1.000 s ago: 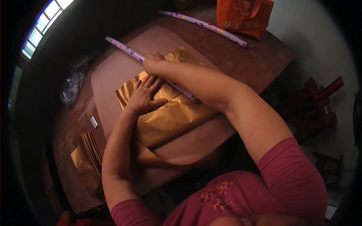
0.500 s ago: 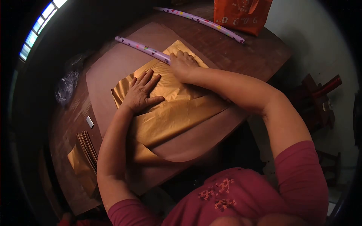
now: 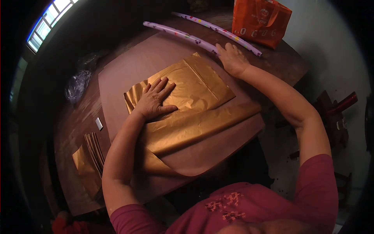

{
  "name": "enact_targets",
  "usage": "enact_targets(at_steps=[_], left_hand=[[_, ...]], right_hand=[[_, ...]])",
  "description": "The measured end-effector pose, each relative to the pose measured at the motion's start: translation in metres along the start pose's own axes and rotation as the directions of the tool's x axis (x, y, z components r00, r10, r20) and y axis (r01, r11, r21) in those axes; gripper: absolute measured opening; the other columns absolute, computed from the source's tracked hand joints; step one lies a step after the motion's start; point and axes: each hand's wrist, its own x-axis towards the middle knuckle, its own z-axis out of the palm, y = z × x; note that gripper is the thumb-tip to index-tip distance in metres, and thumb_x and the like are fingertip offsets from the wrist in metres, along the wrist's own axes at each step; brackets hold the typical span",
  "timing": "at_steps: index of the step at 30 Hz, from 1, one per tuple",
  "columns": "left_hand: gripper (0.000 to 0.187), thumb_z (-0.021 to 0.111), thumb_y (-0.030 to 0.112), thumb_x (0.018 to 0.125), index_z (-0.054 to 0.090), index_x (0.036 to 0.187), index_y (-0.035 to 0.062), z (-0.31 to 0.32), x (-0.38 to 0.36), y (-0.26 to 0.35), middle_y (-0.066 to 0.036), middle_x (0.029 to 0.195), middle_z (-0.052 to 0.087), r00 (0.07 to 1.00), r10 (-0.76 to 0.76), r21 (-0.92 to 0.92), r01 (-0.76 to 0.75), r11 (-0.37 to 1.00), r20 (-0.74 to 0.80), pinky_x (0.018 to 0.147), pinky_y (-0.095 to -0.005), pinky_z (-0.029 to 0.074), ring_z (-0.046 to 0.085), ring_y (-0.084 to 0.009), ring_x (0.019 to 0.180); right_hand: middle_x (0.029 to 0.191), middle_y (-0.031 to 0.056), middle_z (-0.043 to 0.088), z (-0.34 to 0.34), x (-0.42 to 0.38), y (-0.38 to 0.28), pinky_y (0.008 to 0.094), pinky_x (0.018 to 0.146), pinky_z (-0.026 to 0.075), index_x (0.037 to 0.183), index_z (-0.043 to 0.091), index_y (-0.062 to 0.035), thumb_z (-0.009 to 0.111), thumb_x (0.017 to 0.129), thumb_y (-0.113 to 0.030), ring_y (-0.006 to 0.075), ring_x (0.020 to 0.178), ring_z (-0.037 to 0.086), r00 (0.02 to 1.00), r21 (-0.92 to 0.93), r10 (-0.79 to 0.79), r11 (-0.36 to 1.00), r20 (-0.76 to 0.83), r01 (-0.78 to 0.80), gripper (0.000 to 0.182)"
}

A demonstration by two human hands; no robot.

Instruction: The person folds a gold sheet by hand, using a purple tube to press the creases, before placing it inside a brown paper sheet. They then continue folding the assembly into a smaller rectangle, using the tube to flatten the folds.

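My left hand (image 3: 154, 102) lies flat with fingers spread on a creased sheet of shiny gold paper (image 3: 196, 87). A wide fold of the gold paper runs across its near side. My right hand (image 3: 233, 61) is beyond the sheet's far right corner, fingers curled at the near end of a lavender patterned roll (image 3: 181, 36). The palm side of that hand is hidden. A second lavender patterned roll (image 3: 222, 30) lies just behind the first. Under the gold paper is a large brownish sheet (image 3: 124, 64).
An orange bag (image 3: 261, 25) stands at the table's far right. Crumpled clear plastic (image 3: 78, 85), a small pale rectangular object (image 3: 99, 123) and a stack of folded gold-brown paper (image 3: 91, 156) lie on the left. Dark red wooden furniture (image 3: 333, 117) stands right of the table.
My right hand has moved off the gold paper, away and to the right, carrying the nearer lavender roll towards the other one. My left hand stays pressed on the gold paper.
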Motion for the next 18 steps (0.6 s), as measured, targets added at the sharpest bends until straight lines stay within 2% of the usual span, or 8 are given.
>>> enact_targets(at_steps=[2,4,6,8,10,14,17,18], left_hand=[[0.094,0.056,0.076,0.081,0.036,0.155,0.0205,-0.005,0.000,0.001,-0.018,0.162,0.025,1.000,0.000,0.022,0.000,1.000,0.000,0.120,-0.0556,0.015,0.019,-0.0357,0.151],[0.091,0.054,0.074,0.084,0.037,0.154,0.0193,-0.007,-0.001,0.002,-0.019,0.162,0.025,1.000,0.014,-0.004,-0.014,1.000,-0.003,0.120,-0.0560,0.016,0.019,-0.0363,0.151],[0.090,0.054,0.073,0.085,0.035,0.155,0.0187,-0.008,-0.003,0.000,-0.019,0.162,0.024,1.000,0.023,-0.008,-0.023,1.000,0.005,0.120,-0.0558,0.015,0.017,-0.0365,0.151],[0.090,0.054,0.072,0.086,0.033,0.156,0.0186,-0.008,-0.003,0.001,-0.019,0.163,0.021,1.000,0.023,-0.003,-0.023,1.000,0.019,0.120,-0.0561,0.013,0.015,-0.0358,0.152],[0.092,0.051,0.076,0.084,0.036,0.154,0.0190,-0.007,-0.003,0.001,-0.020,0.161,0.026,0.999,0.038,0.021,-0.037,0.999,-0.031,0.120,-0.0545,0.015,0.018,-0.0368,0.151],[0.093,0.054,0.074,0.084,0.033,0.156,0.0186,-0.001,0.000,-0.006,-0.021,0.164,0.016,0.998,0.049,-0.025,-0.050,0.998,-0.049,0.121,-0.0538,0.011,0.014,-0.0394,0.151],[0.094,0.054,0.075,0.083,0.032,0.157,0.0208,-0.008,0.002,-0.007,-0.020,0.165,0.011,0.999,0.027,-0.189,-0.021,0.982,0.029,0.122,-0.0550,0.007,0.009,-0.0392,0.153],[0.093,0.054,0.076,0.083,0.034,0.156,0.0232,-0.018,-0.001,0.000,-0.018,0.165,0.015,0.999,0.016,-0.012,-0.016,1.000,0.043,0.122,-0.0565,0.004,0.009,-0.0383,0.153]], right_hand=[[0.112,0.0203,0.053,-0.001,-0.008,-0.020,0.0479,0.092,0.047,0.141,0.048,-0.0058,0.055,0.096,-0.019,0.0388,0.105,0.054,0.997,0.063,-0.058,0.996,-0.059,0.062,0.047],[0.112,0.0201,0.053,0.007,-0.008,-0.057,0.0479,0.092,0.047,0.142,0.047,-0.0064,0.057,0.095,-0.018,0.0392,0.106,0.054,0.979,0.218,-0.167,0.958,-0.114,0.188,0.050],[0.112,0.0199,0.053,0.015,-0.011,-0.076,0.0479,0.092,0.047,0.142,0.047,-0.0069,0.059,0.094,-0.017,0.0395,0.107,0.054,0.952,0.263,-0.252,0.920,-0.176,0.292,0.051],[0.111,0.0202,0.053,0.015,-0.017,-0.081,0.0474,0.093,0.046,0.142,0.048,-0.0072,0.059,0.094,-0.018,0.0390,0.106,0.054,0.962,0.267,-0.253,0.938,0.098,0.220,0.050],[0.111,0.0200,0.053,0.022,-0.022,-0.078,0.0471,0.093,0.046,0.142,0.048,-0.0073,0.058,0.094,-0.018,0.0385,0.106,0.053,0.961,0.253,-0.260,0.940,0.098,0.229,0.050],[0.109,0.0193,0.053,0.031,-0.028,-0.071,0.0466,0.093,0.046,0.143,0.048,-0.0074,0.057,0.095,-0.019,0.0369,0.106,0.053,0.966,0.218,-0.245,0.950,0.084,0.222,0.050],[0.115,0.0205,0.053,0.031,-0.028,-0.072,0.0474,0.097,0.045,0.143,0.048,-0.0085,0.055,0.096,-0.020,0.0391,0.110,0.052,0.964,0.237,-0.231,0.952,0.133,0.195,0.049],[0.121,0.0219,0.053,0.031,-0.026,-0.071,0.0485,0.101,0.044,0.143,0.048,-0.0097,0.054,0.096,-0.021,0.0410,0.115,0.052,0.960,0.247,-0.212,0.955,0.183,0.164,0.049]])
